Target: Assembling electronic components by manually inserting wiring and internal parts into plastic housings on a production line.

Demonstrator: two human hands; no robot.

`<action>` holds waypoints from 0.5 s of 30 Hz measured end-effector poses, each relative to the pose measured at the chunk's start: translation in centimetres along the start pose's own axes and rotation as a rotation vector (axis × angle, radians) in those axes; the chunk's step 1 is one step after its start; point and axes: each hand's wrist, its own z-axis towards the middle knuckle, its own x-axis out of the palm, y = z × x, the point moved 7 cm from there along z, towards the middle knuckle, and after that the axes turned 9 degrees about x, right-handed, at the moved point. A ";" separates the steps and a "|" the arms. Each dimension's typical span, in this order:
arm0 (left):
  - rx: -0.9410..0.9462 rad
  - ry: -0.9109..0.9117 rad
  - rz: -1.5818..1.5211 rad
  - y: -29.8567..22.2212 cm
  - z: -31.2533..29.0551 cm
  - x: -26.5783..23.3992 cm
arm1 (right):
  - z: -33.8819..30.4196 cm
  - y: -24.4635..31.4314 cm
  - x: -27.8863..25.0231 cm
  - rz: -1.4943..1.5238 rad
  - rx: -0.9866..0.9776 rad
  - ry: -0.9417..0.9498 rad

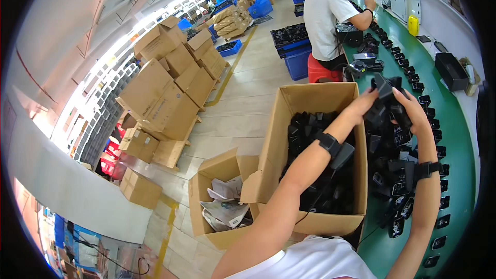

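Note:
Both my arms reach over to the green bench. My left hand and my right hand close from either side on a cluster of black plastic parts; their exact kind is too small to tell. Below my hands a heap of similar black parts covers the near side of the bench. Left of the heap stands a large open cardboard box, with many black parts inside it. My left forearm crosses over this box and hides some of its contents.
A row of small black devices runs along the bench. A smaller carton with crumpled paper sits beside the large box. Ahead, a person in a white shirt sits on a red stool. Blue crates and stacked cartons stand on the floor.

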 end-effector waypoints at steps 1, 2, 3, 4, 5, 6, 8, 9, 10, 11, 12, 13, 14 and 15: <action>0.000 0.030 -0.026 1.5 0.9 1.1 | -0.4 -0.3 -1.4 -0.029 0.001 -0.031; -0.001 0.047 -0.052 2.7 1.3 1.4 | -0.1 -0.8 -2.1 -0.059 0.008 -0.051; -0.044 0.035 -0.107 4.1 1.6 1.4 | 0.2 -1.1 -2.4 -0.070 0.009 -0.046; -0.075 0.062 -0.136 4.9 1.4 2.8 | 0.1 -1.8 -3.7 -0.078 0.030 -0.085; -0.100 0.062 -0.092 5.6 1.1 3.5 | 0.1 -2.6 -4.9 -0.086 0.050 -0.120; -0.124 0.059 -0.046 6.1 0.8 4.0 | 0.3 -3.5 -6.0 -0.085 0.058 -0.127; -0.119 0.062 0.016 6.7 0.9 3.7 | 0.5 -4.3 -6.7 -0.130 0.083 -0.206; -0.108 -0.007 0.121 7.2 0.8 2.9 | 0.2 -4.4 -6.8 -0.165 0.091 -0.196; -0.104 -0.060 0.225 7.4 0.7 2.9 | 0.8 -5.3 -7.9 -0.161 0.095 -0.205; -0.060 -0.068 0.289 7.0 0.5 3.2 | 1.6 -5.8 -9.0 -0.247 0.036 -0.241; -0.065 -0.065 0.289 7.8 0.7 3.2 | 2.1 -6.3 -9.9 -0.332 -0.022 -0.277; 0.085 -0.116 0.508 7.4 1.0 1.6 | 1.6 -5.1 -7.8 -0.387 -0.049 -0.223; 0.223 -0.141 0.721 6.6 0.9 1.5 | 1.9 -5.7 -8.3 -0.389 -0.046 -0.218; 0.278 -0.107 0.722 6.5 0.8 1.6 | 2.5 -6.4 -9.1 -0.499 -0.096 -0.245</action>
